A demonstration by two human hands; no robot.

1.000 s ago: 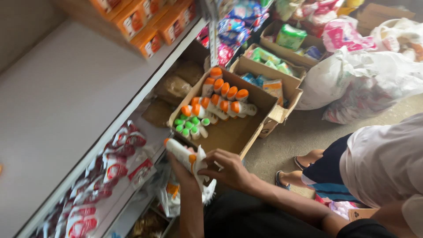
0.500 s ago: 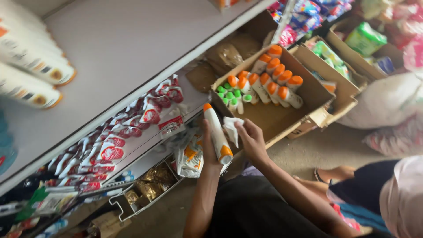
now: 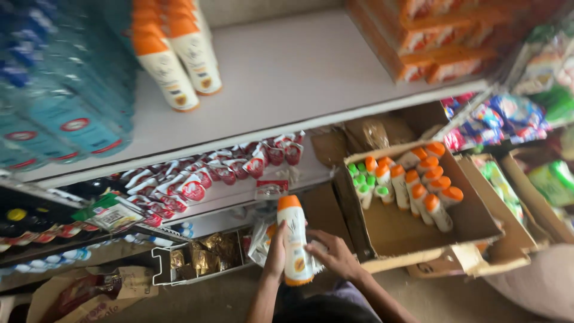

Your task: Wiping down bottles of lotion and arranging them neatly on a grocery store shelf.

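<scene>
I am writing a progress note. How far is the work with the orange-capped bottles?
Done: three orange-capped bottles stand on the white shelf. In hand: both the left hand and right hand hold one bottle. Left: more bottles remain in the open cardboard box.

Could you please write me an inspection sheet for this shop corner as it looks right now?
Surface: pale shelf board, partly bare in the middle.
Job's things: white bottle with orange cap, upright, held in both hands.
Clutter: open cardboard box on the floor with orange-capped and green-capped bottles at its far end; red and white sachets along the lower shelf.
Grippers: left hand and right hand both grip the bottle.
Cables: nothing seen.
Surroundings: matching bottles on the shelf, blue packs at left, orange cartons at right.
</scene>
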